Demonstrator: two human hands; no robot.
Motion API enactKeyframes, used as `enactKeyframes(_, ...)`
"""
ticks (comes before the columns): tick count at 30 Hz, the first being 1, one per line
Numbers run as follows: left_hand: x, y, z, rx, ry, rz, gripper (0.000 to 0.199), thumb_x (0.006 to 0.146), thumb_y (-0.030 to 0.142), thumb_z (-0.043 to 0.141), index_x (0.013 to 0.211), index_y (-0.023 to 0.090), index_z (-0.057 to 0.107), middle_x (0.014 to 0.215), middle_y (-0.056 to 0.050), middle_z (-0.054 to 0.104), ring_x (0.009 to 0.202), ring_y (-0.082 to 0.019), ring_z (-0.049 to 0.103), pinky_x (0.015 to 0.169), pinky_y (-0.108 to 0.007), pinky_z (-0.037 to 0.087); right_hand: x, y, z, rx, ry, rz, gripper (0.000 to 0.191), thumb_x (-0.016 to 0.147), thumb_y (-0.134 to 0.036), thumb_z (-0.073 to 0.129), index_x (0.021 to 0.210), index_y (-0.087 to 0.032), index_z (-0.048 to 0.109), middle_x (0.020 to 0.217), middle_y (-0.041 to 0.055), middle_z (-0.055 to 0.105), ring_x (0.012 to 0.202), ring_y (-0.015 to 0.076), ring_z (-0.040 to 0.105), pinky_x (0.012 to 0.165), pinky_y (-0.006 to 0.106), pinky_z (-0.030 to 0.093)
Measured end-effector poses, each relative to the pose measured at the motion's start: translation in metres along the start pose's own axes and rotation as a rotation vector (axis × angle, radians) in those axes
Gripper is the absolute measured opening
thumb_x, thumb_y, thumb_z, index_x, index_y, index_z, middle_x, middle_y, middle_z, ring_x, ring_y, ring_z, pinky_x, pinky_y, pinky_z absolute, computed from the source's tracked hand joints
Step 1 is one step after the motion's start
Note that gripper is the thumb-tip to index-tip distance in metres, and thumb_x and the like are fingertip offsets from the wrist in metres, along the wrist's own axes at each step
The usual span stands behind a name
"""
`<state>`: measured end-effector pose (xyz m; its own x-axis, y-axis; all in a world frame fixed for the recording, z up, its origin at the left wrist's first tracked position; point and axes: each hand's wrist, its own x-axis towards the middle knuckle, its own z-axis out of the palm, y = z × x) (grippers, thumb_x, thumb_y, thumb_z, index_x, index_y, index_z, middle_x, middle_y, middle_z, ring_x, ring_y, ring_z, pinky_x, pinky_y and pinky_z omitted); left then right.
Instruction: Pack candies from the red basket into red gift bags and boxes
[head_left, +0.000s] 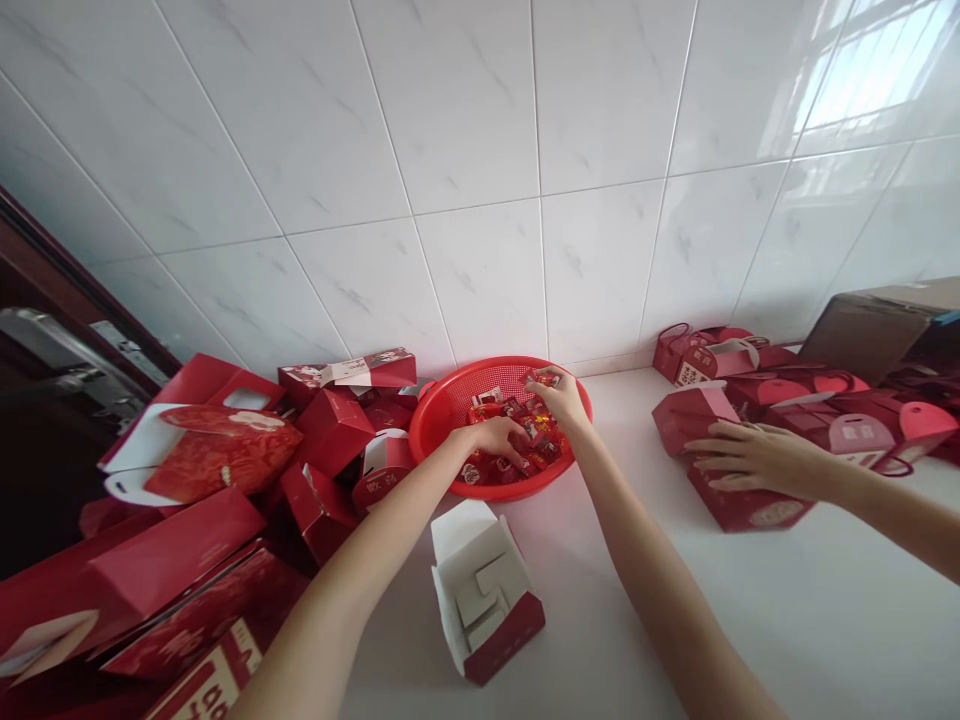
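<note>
A red plastic basket (439, 400) stands against the tiled wall with red-wrapped candies (551, 452) in it. My left hand (496, 440) reaches down inside, its fingers curled round wrapped candies in the pile. Above the basket's right side, my right hand (564, 400) pinches a small red-wrapped candy (541, 379) between thumb and fingertips. Below the basket, between my forearms, an open red box with a white inside (487, 592) sits on the white table (577, 620), its lid flap raised. Neither hand touches this box.
At the left lies a heap of red cardboard boxes (180, 560). To the right, another person's hand (765, 460) rests on a red box (750, 508). Several red handled boxes (697, 360) and a brown carton (862, 330) stand behind it.
</note>
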<state>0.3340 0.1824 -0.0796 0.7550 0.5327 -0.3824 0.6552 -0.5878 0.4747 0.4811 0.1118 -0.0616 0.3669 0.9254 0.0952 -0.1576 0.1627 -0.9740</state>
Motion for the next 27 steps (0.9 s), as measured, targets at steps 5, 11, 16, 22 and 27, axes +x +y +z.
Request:
enactKeyframes(5,0.002,0.003,0.002,0.027,-0.049,-0.037,0.037,0.06,0.025,0.084,0.096,0.022,0.076,0.103,-0.002,0.076,0.094,-0.023,0.068,0.074,-0.026,0.049,0.0,0.001,-0.001,-0.026,-0.007,0.003,0.019,0.073,-0.012,0.067,0.089,-0.018,0.058,0.064,-0.0036,0.063,0.049,0.0117,0.06,0.044,0.021,0.048)
enactKeyframes(11,-0.002,0.002,0.0,0.002,-0.091,-0.072,0.031,0.054,0.03,0.089,0.08,0.021,0.075,0.08,0.001,0.074,0.075,-0.02,0.066,0.066,-0.027,0.047,-0.002,-0.003,0.0,-0.041,-0.011,0.023,0.022,0.07,-0.011,0.071,0.087,-0.018,0.059,0.065,-0.0035,0.064,0.05,0.0118,0.06,0.043,0.02,0.048)
enactKeyframes(16,-0.003,-0.005,-0.001,-0.051,0.004,-0.061,0.03,0.05,0.037,0.091,0.064,0.02,0.071,0.067,0.001,0.07,0.068,-0.019,0.064,0.064,-0.028,0.047,-0.004,-0.006,0.0,-0.018,-0.048,0.027,0.022,0.07,-0.015,0.074,0.086,-0.018,0.059,0.058,-0.0039,0.062,0.047,0.0116,0.057,0.041,0.02,0.044)
enactKeyframes(22,-0.019,-0.002,-0.016,-0.129,0.42,-0.005,0.03,0.072,0.041,0.08,0.091,0.018,0.074,0.097,-0.005,0.075,0.093,-0.023,0.068,0.079,-0.029,0.052,-0.003,-0.005,0.001,0.058,-0.1,0.021,0.026,0.066,-0.026,0.078,0.083,-0.017,0.061,0.058,-0.0024,0.064,0.047,0.0122,0.057,0.043,0.021,0.043)
enactKeyframes(27,-0.052,0.008,-0.017,-0.344,0.801,0.066,0.037,0.085,0.051,0.067,0.105,0.021,0.071,0.109,-0.006,0.076,0.102,-0.023,0.07,0.087,-0.03,0.055,-0.01,-0.017,0.004,0.12,-0.256,-0.023,0.034,0.061,-0.037,0.084,0.076,-0.017,0.06,0.056,-0.0021,0.063,0.043,0.01,0.051,0.041,0.021,0.037)
